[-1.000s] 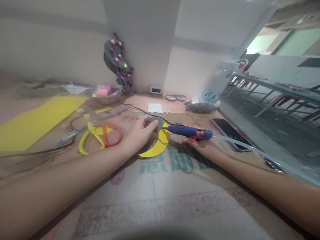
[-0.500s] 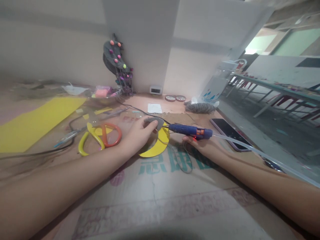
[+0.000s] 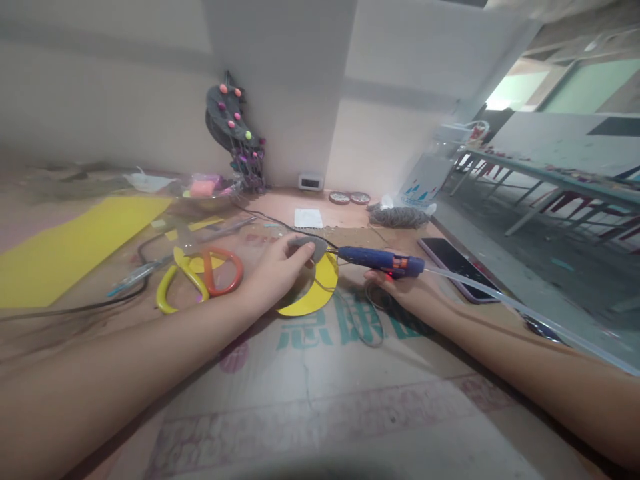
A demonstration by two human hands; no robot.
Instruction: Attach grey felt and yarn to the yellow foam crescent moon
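My left hand [image 3: 287, 260] is closed on a yellow crescent [image 3: 317, 292], its upper end wrapped in grey yarn [image 3: 320, 250]. In my right hand [image 3: 400, 287] is a blue hot glue gun [image 3: 367, 257], its nozzle pointing left at the edge of the wrapped part. A red light glows on the gun, and a clear glue stick [image 3: 465, 278] trails from its back. Loose grey yarn [image 3: 373, 343] loops down from the crescent past my right hand. Yellow and orange-handled scissors [image 3: 223, 272] lie left of my left forearm.
A phone [image 3: 457, 267] lies at right, near a grey yarn skein [image 3: 400, 216]. Yellow sheet [image 3: 85, 250] covers the left side. A grey crescent with coloured balls [image 3: 225, 113] stands against the wall. Behind are a small clock [image 3: 311, 181], a white square [image 3: 309, 218] and a bag [image 3: 425, 177].
The view shifts very slightly. Both hands stay almost in place, with the glue gun's nozzle still at the wrapped end of the crescent.
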